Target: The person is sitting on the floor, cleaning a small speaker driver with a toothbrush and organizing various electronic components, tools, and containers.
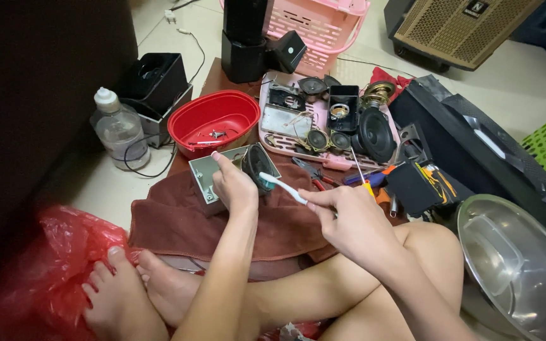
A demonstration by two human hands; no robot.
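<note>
Observation: the left hand (232,184) is closed around a small grey speaker housing (213,180), thumb and fingers wrapped over its near edge, tilting it so the round speaker cone (257,165) faces the right hand. The housing rests just beyond the left fingertips on a brown towel (178,221).

The right hand (342,218) pinches a white toothbrush (284,187) between thumb and forefinger, the other fingers curled beneath the handle. The bristle end lies at the cone's rim, just past the left thumb.

Assessment: the step in hand appears to be brushing dirt from the cone. To do it well, the left grip should stay on the housing walls, clear of the cone, and hold the tilt steady. Strokes are best kept light and short, running from centre to rim, since a cone likely dents under pressure. Whether the bristles touch the cone cannot be told.

Surroundings: beyond the left knuckles sits a red oval bowl (213,123) holding small parts; beyond the right fingers, a pink tray (273,140) of loose speakers, with pliers (314,173) near the brush handle.
</note>
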